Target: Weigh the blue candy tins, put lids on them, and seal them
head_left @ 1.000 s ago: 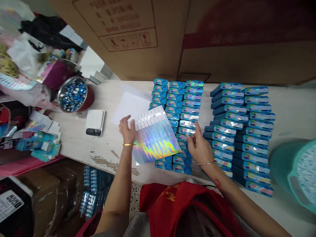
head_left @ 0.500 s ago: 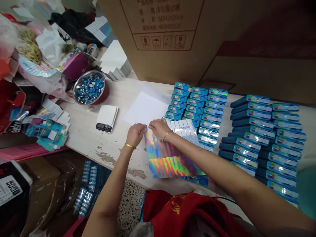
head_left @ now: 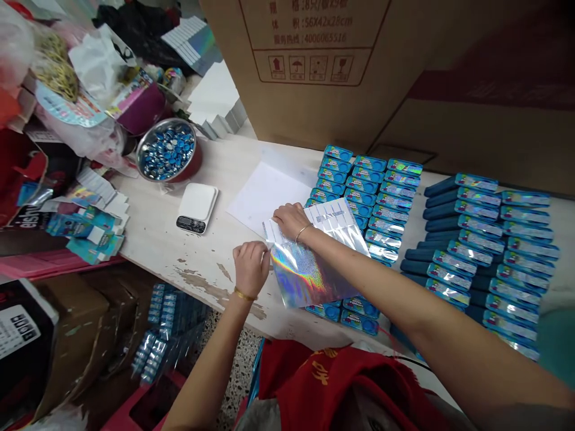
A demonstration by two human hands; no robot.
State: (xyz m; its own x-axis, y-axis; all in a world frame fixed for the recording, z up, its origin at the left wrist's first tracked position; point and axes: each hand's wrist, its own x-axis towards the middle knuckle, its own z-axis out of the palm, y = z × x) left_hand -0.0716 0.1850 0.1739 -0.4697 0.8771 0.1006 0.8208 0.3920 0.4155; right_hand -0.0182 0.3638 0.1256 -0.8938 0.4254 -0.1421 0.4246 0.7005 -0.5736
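Observation:
A shiny holographic sticker sheet (head_left: 300, 278) with rows of pale labels on its far part lies slanted over several blue cases (head_left: 359, 320). My left hand (head_left: 251, 263) is closed in a pinch at the sheet's left edge, and the near part of the sheet looks lifted there. Fingers bent, my right hand (head_left: 291, 221) grips the sheet at its far left corner; its fingertips are partly hidden. White paper (head_left: 265, 187) lies flat on the table just beyond my right hand.
Rows of blue cases (head_left: 398, 206) stand at the right, with more stacked (head_left: 476, 227) beyond them. A large cardboard box (head_left: 314, 114) walls off the back. To the left are a white scale (head_left: 197, 203), a bowl of blue round pieces (head_left: 193, 164) and stacked white cards (head_left: 215, 96).
My left hand has drawn back towards me, pulling the sheet's near left edge. The near part of the sheet has bent and its reflections have shifted. My right hand remains at the far corner.

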